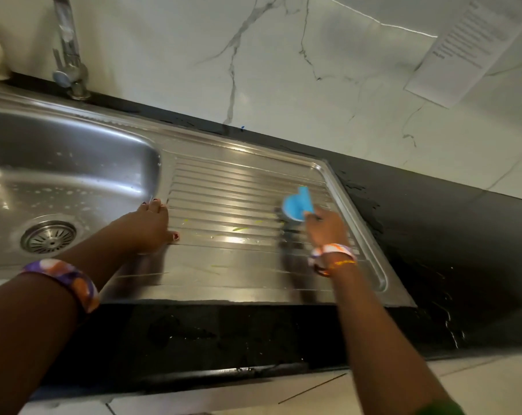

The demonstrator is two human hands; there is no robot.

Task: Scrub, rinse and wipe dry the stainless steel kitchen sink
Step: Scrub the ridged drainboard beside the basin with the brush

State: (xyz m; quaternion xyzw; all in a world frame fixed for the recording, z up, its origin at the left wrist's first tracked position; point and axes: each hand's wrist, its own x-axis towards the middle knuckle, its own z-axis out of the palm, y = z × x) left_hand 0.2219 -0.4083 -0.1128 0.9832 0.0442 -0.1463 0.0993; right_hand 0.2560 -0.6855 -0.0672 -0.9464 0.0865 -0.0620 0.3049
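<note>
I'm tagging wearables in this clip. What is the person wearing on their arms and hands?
The left hand has dark red painted nails, and a wide bangle patterned in purple, orange and white sits on that forearm. The right hand has a white-and-orange fabric band tied at the wrist, beside a thin orange thread. Both forearms are bare; no gloves.

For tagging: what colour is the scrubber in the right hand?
Bright blue scrubbing pad, gripped by the right hand; head view.

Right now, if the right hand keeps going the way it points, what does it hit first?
The right hand holds a blue sponge on the ribbed drainboard and points toward the back wall. Straight on, it probably meets the drainboard's raised back rim first, then the black counter strip. Depth is unclear.
</note>
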